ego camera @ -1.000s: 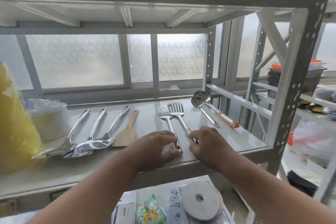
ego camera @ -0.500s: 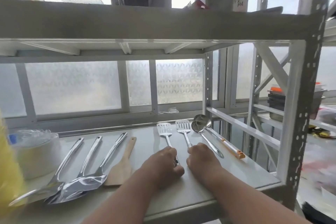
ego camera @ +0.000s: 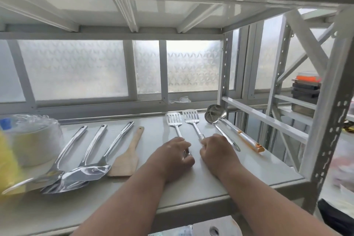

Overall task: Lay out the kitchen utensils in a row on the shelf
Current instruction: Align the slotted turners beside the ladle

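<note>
A white metal shelf (ego camera: 201, 184) stands in front of frosted window panes (ego camera: 76, 69), and from my remote seat I look along its deck with the tier above filling the top of the view. Compared with half a second ago the camera has dipped and closed in: the boxes that stood on the upper tier are out of sight, and everything on the deck looms larger. The left hand (ego camera: 173, 159) lies knuckles-up over the handle end of the left slotted turner (ego camera: 174, 120), fingers curled down around it, the handle tip showing by the thumb; it sat in just the same place before. The right hand (ego camera: 217, 152) covers the handle of the right slotted turner (ego camera: 190, 116), fingers folded onto it, though I cannot tell how firmly they pinch. Both turners lie flat, near parallel, heads toward the window, as they did earlier. Just right of them two ladles (ego camera: 216, 114) rest with bowls overlapping at the back, one with an orange-tipped handle (ego camera: 249, 141). To the left, three steel spatulas (ego camera: 76, 176) fan out with blades overlapping, a wooden spatula (ego camera: 125, 161) just beside them. Farther left sits a plastic-wrapped stack (ego camera: 36, 140) and a blurred yellow bag (ego camera: 7, 161).
</note>
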Demonstrator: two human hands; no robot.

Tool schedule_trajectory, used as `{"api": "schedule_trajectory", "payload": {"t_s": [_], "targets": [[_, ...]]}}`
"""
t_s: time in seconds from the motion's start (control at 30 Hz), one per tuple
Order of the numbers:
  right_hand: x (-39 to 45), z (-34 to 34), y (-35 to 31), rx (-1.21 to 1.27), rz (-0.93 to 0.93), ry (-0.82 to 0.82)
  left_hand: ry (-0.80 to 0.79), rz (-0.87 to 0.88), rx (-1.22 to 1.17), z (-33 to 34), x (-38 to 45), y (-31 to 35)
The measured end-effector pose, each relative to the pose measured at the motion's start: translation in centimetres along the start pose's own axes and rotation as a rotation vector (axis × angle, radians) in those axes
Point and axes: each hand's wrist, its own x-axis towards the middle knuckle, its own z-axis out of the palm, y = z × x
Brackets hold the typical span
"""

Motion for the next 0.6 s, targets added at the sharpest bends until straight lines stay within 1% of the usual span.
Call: {"api": "schedule_trajectory", "payload": {"t_s": [0.37,0.6], "targets": [[-0.10,0.03,-0.06,0.015,0.019,0.045,0.049,0.020,-0.007,0.05,-0.24,0.16],[-0.14,-0.01,0.05,0.010,0.035,0.044,0.021,0.020,-0.010,-0.05,-0.08,0.23]]}}
